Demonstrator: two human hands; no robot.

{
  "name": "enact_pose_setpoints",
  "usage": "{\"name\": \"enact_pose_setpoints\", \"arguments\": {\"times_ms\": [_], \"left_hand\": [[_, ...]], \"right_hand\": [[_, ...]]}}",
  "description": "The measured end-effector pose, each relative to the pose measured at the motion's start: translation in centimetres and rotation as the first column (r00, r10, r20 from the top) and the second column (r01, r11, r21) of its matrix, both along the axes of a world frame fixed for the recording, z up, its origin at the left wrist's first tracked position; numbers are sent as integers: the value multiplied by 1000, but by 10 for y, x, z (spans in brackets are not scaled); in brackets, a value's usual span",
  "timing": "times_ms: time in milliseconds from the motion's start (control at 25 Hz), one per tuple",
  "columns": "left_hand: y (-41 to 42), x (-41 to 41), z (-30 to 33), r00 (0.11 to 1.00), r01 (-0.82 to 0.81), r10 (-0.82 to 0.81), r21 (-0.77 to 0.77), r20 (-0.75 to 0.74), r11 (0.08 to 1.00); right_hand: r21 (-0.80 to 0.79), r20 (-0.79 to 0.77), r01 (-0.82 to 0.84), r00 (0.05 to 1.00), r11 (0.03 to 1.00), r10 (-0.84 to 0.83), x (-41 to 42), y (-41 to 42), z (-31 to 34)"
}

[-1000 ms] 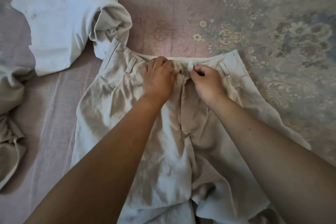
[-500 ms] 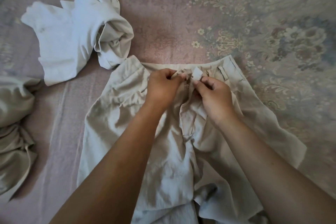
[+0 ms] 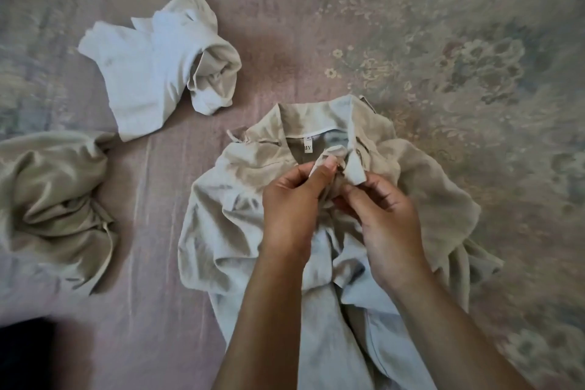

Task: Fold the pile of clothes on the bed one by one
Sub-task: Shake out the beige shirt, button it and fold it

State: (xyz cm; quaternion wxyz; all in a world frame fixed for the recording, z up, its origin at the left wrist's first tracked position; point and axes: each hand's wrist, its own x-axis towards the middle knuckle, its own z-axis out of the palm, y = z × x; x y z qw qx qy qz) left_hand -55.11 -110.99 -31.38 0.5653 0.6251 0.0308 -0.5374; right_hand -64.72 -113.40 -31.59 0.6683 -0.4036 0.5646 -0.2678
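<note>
Centrally, both hands' fingers, left hand point(image 3: 292, 199) and right hand point(image 3: 384, 215), pinched on the beige trousers' point(image 3: 228, 231) bunched waistband.

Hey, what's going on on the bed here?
A person is working on beige trousers spread on the bed. The left hand and right hand each pinch the waistband at the fly, lifted off the cover, apparently fastening it. A white garment and a beige one lie crumpled to the left, not yet folded.

Waistband of beige trousers point(image 3: 316, 231) lifted off bed, bunched, no longer flat | inside label now showing | hands point(image 3: 335, 199) raised, pinching fly flaps
</note>
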Motion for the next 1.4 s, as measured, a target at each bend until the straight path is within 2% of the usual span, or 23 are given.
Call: {"name": "enact_pose_setpoints", "arguments": {"times_ms": [80, 280, 440, 560, 680, 800, 1080, 1160, 1280, 1400], "left_hand": [[11, -4, 24, 999, 17, -16, -16, 37, 1000], [26, -11, 89, 989, -48, 57, -67, 138, 997], [45, -25, 141, 981, 1, 16, -86, 191, 996], [66, -41, 190, 981, -7, 26, -97, 192, 995], [88, -53, 243, 986, -13, 27, -84, 165, 996], [116, -66, 306, 992, 3, 17, -152, 127, 988], [167, -90, 405, 963, 66, 39, -371, 268, 926], [179, -96, 420, 953, 112, 23, -424, 301, 899], [190, -102, 437, 931, 198, -11, -480, 364, 855], [197, -105, 443, 923, 192, 20, -506, 384, 841]], "right_hand": [[4, 12, 43, 999, 999, -43, -4, 8, 23], [-87, 90, 45, 995, 995, -37, -5, 24, 87], [-93, 166, 134, 979, 987, -117, -18, 40, 134], [-245, 105, 74, 993, 967, -50, -35, 63, 182], [-459, -70, -57, 997, 886, 28, -52, 87, 233], [-648, -193, -165, 980, 743, 50, -70, 112, 288], [-811, -51, -98, 994, 576, 96, -102, 153, 391], [-777, 30, -52, 992, 627, 119, -112, 160, 411], [-544, 216, 2, 967, 839, 138, -120, 163, 434], [-361, 345, -21, 926, 932, 154, -121, 163, 447]]}}
